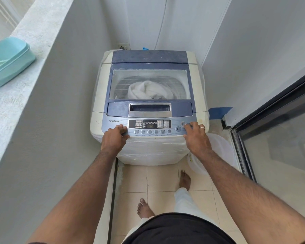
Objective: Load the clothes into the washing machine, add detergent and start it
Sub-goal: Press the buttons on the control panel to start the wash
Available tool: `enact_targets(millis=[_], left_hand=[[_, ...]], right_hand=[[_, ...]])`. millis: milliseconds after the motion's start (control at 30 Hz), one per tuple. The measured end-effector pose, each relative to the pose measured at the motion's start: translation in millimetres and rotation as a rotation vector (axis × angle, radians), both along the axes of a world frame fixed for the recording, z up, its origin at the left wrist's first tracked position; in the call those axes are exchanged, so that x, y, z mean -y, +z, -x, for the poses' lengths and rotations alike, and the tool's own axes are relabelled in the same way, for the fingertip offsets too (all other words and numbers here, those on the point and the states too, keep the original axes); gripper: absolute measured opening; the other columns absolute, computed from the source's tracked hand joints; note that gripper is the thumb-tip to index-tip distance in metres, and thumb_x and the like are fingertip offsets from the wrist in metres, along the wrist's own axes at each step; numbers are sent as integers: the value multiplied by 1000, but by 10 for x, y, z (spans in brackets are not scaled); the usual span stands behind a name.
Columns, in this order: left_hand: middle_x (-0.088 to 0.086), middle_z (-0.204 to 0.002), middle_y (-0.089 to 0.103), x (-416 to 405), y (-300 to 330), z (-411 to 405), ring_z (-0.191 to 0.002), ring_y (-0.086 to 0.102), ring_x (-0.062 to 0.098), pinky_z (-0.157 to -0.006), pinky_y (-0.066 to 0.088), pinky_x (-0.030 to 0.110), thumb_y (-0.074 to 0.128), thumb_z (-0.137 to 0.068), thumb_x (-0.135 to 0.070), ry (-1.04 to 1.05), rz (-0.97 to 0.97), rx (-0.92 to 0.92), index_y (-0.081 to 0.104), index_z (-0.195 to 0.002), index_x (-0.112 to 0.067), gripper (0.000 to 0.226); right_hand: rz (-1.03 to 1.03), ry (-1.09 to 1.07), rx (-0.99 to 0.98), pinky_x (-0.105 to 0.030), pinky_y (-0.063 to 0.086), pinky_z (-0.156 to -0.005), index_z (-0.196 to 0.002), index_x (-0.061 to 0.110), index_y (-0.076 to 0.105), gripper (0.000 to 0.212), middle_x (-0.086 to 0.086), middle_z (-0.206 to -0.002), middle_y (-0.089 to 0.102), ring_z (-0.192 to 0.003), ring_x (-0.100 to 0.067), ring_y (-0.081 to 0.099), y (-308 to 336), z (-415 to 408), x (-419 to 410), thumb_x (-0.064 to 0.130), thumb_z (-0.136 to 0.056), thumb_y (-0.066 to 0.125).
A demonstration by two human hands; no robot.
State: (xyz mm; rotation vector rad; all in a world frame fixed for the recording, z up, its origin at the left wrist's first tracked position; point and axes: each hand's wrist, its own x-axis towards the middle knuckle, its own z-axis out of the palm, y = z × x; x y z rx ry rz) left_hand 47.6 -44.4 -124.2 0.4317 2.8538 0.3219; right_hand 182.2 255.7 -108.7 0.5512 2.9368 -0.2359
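Note:
A cream top-loading washing machine (99, 85) stands in a narrow alcove, its blue-framed glass lid (150, 66) closed. Through the glass I see white clothes (148, 91) lying in the drum. The control panel (149, 126) runs along the front edge, its display lit. My left hand (115, 137) rests on the panel's left end, fingers curled over the edge. My right hand (195, 135) lies on the panel's right end, fingertips by the power and start/pause buttons (178, 128), holding nothing.
A teal plastic tub (11, 62) sits on the ledge at the left. A white plastic bucket (217, 152) stands on the floor right of the machine. A dark-framed glass door (271, 120) lines the right side. My bare feet are on beige tiles (158, 178).

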Motion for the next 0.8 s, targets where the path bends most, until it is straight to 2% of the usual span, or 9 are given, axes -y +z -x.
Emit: enact_targets(millis=[100, 367, 467, 533, 600, 667, 800], left_hand=[[3, -124, 69, -3, -4, -3, -109, 65, 30, -94, 51, 41, 64, -96, -41, 10, -14, 6, 63, -128, -19, 39], [2, -117, 70, 7, -8, -16, -102, 65, 30, -87, 52, 42, 61, -97, -41, -7, 5, -6, 61, -119, -18, 32], [3, -119, 69, 9, -15, -17, -103, 65, 30, -89, 53, 43, 61, -98, -41, -11, 5, -12, 62, -123, -20, 33], [3, -117, 69, 11, -21, -21, -101, 65, 30, -87, 52, 42, 61, -97, -41, -20, 7, -16, 63, -122, -20, 32], [2, -117, 69, 11, -23, -20, -102, 65, 30, -88, 52, 42, 61, -97, -41, -15, 5, -13, 63, -124, -20, 34], [4, -119, 69, 5, -25, -22, -103, 65, 31, -90, 52, 43, 61, -97, -40, -14, 5, -16, 63, -127, -20, 36], [3, -117, 68, 1, -22, -32, -102, 65, 30, -89, 52, 43, 59, -98, -40, -20, 23, -14, 62, -125, -19, 34]], right_hand=[[-4, 0, -6, -42, 53, -96, -144, 16, 43, 44, -10, -142, 41, -126, -29, 41, -13, -11, -6, 25, -102, 55], [22, -17, -72, -42, 51, -96, -141, 15, 48, 44, -10, -141, 47, -124, -29, 46, -79, -23, -7, 23, -99, 60], [33, -22, -79, -42, 49, -102, -142, 13, 49, 46, -12, -145, 48, -128, -31, 48, -109, -35, -22, 22, -99, 61], [52, -34, -64, -44, 43, -110, -147, 12, 46, 49, -13, -154, 43, -141, -32, 41, -144, -49, -16, 20, -101, 59], [101, -46, -45, -44, 37, -116, -154, 12, 37, 53, -12, -162, 33, -152, -29, 26, -188, -65, -3, 18, -103, 54], [135, -47, -35, -44, 33, -118, -157, 12, 31, 57, -11, -165, 26, -155, -26, 17, -208, -71, -8, 18, -104, 51], [130, -41, -5, -44, 32, -118, -158, 14, 27, 57, -10, -166, 22, -155, -25, 14, -197, -58, -38, 21, -106, 48]])
